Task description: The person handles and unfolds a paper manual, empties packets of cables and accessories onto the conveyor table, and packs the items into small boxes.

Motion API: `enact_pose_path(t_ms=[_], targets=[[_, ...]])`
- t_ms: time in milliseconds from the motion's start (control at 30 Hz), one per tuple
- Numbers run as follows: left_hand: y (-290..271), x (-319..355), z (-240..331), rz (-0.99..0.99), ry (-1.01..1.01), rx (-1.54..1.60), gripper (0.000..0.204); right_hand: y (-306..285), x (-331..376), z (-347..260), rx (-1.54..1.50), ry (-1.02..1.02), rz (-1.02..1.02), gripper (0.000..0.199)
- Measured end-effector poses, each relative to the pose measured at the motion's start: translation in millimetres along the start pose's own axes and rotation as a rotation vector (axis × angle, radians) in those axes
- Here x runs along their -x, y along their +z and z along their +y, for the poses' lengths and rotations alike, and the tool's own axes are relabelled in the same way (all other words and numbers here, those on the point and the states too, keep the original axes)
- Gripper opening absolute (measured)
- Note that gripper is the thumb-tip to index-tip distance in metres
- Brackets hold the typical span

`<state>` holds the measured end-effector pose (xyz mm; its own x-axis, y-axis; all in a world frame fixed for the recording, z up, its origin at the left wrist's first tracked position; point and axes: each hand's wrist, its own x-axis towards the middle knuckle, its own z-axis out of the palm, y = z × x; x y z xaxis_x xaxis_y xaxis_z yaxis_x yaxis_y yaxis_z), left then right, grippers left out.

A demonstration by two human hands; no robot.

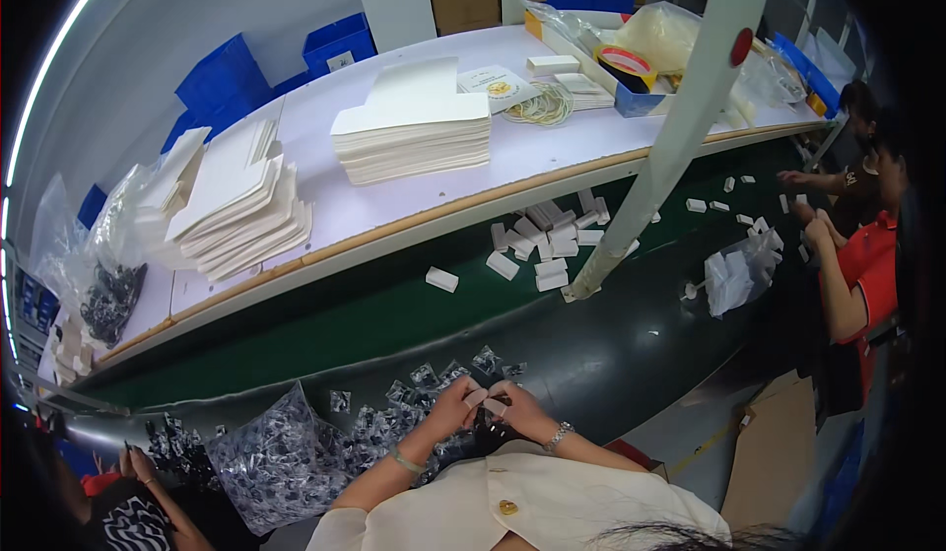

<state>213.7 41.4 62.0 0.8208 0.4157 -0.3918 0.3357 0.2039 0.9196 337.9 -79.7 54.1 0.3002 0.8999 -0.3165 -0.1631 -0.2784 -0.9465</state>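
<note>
My left hand point(451, 409) and my right hand point(525, 410) meet in front of my chest, at the near edge of the dark work surface. Both are closed, thumbs and fingertips pinched together. Pale covers sit on some of the fingertips. Between the hands shows a small black thing point(485, 417), mostly hidden by the fingers, and its kind is unclear. Small clear packets with dark contents point(376, 431) lie loose just left of my left hand. Beside them rests a large clear bag point(281, 457) filled with many similar packets.
A green conveyor belt point(325, 329) runs across, with small white boxes point(547, 241) on it. Above it, a white shelf point(374, 211) holds stacks of flat white card point(414, 137). A slanted metal post point(670, 137) stands to the right. Co-workers point(857, 265) sit at both sides.
</note>
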Motion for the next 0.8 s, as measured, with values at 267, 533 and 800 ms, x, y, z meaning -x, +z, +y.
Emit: enact_pose_path(t_ms=[267, 533, 800], targets=[[-59.2, -128.0, -14.7, 0.206, 0.083, -0.502, 0.037, -34.4, -28.6, 26.6, -0.032, -0.067, 0.261, 0.012], [-145.1, -235.9, -28.4, 0.846, -0.083, -0.860, 0.056, -61.6, -28.9, 53.4, 0.038, -0.004, 0.364, 0.012], [-120.1, -219.8, -21.8, 0.730, 0.048, -0.965, 0.046, -62.5, -32.8, 47.8, 0.072, -0.070, 0.348, 0.014]])
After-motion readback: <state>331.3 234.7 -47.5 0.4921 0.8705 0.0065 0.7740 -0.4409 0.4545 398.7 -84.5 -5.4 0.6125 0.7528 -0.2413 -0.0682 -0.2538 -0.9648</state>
